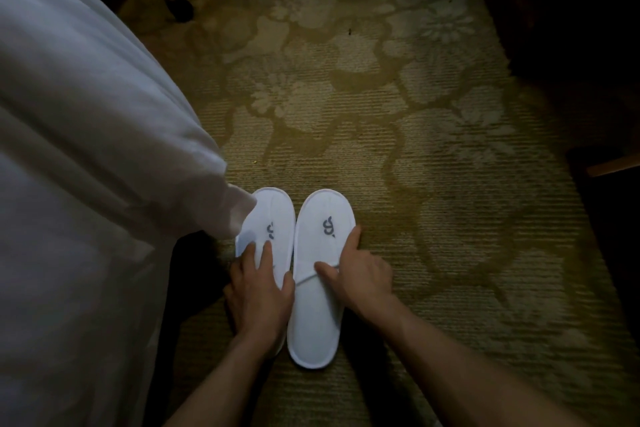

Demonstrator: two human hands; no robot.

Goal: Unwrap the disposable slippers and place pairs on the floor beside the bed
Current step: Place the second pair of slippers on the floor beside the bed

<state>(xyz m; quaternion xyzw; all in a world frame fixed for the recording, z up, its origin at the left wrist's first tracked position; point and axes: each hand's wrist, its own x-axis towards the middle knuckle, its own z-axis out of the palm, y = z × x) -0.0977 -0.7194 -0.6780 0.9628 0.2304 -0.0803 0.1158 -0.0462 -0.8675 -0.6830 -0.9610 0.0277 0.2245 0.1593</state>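
Two white disposable slippers lie side by side on the carpet, toes pointing away from me, each with a grey logo on the upper. The left slipper (268,218) is partly covered at its toe by the hanging corner of the white bed cover (86,149). My left hand (258,295) rests flat on its heel half, fingers spread. The right slipper (320,274) lies fully in view. My right hand (360,276) holds its right edge at the strap, thumb on top and index finger along the side.
A floral patterned carpet (398,97) covers the floor. The wheeled base of an office chair (180,7) stands at the top left. Dark wooden furniture (588,28) runs along the right side.
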